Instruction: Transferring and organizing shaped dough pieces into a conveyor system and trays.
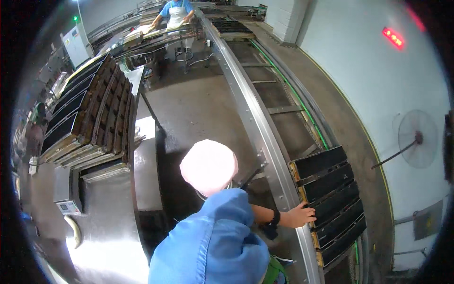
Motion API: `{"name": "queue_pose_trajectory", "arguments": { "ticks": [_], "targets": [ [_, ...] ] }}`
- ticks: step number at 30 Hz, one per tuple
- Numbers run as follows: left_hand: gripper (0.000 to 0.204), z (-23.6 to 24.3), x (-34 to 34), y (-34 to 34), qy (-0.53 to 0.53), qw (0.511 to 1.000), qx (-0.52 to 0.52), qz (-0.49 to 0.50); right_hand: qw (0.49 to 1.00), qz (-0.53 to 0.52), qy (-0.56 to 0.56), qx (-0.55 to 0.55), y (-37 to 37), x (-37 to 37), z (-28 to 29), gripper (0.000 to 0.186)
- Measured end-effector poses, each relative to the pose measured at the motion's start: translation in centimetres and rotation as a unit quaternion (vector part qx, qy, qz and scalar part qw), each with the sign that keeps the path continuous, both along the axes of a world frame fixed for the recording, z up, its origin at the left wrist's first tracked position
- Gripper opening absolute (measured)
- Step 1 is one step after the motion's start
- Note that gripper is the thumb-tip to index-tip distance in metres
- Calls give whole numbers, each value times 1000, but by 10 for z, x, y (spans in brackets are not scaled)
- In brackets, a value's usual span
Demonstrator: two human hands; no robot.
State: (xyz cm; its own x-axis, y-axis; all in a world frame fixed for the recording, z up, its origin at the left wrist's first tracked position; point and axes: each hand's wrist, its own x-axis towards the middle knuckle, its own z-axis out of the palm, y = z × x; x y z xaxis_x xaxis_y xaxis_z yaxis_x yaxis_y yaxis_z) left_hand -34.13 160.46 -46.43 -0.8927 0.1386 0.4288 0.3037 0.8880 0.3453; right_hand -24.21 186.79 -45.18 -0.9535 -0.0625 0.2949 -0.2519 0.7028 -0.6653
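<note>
Neither of my hands shows in the head view. Directly in front, a co-worker in a blue top (208, 241) and pale pink cap (209, 166) leans forward. That person's hand (300, 215), with a black band at the wrist, reaches right and rests on the near-left edge of a rack of black trays (331, 189). The rack lies on a rail conveyor with green edge strips, just past a long metal beam (255, 109). The co-worker's other hand is hidden by the body.
At left, stacked black-topped tray racks (90, 113) stand on a metal table (106, 203) beside a boxy scale (67, 191) and a pale curved strip (74, 232). Another person (177, 14) works at a far table. A wall fan (417, 138) hangs at right.
</note>
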Motion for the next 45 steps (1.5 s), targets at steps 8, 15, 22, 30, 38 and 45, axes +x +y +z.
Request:
{"name": "queue_pose_trajectory", "arguments": {
  "ticks": [8, 15, 22, 30, 38, 45],
  "targets": [
    [36, 8, 9, -75, 50, 998, -32, 5, 996, -84, -23, -9, 20, -5, -5, 39],
    [15, 23, -5, -147, -6, 996, -76, 35, 965, -255, -25, -51, 124, 68, -23, 39],
    [23, 5, -19, -232, 34, 969, -24, 245, 903, -419, -28, 91, 193, 162, -75, 41],
    [24, 95, -115, -112, 98, 976, 175, 86, 826, -518, -114, 191, 150, 190, -23, 40],
    [13, 79, -169, 73, -105, 909, 286, -283, 651, -724, -202, 103, 84, 305, -37, 41],
    [19, 48, -127, 215, -361, 790, 161, -469, 511, -827, -232, 44, -19, 378, -53, 42]
  ]
}}
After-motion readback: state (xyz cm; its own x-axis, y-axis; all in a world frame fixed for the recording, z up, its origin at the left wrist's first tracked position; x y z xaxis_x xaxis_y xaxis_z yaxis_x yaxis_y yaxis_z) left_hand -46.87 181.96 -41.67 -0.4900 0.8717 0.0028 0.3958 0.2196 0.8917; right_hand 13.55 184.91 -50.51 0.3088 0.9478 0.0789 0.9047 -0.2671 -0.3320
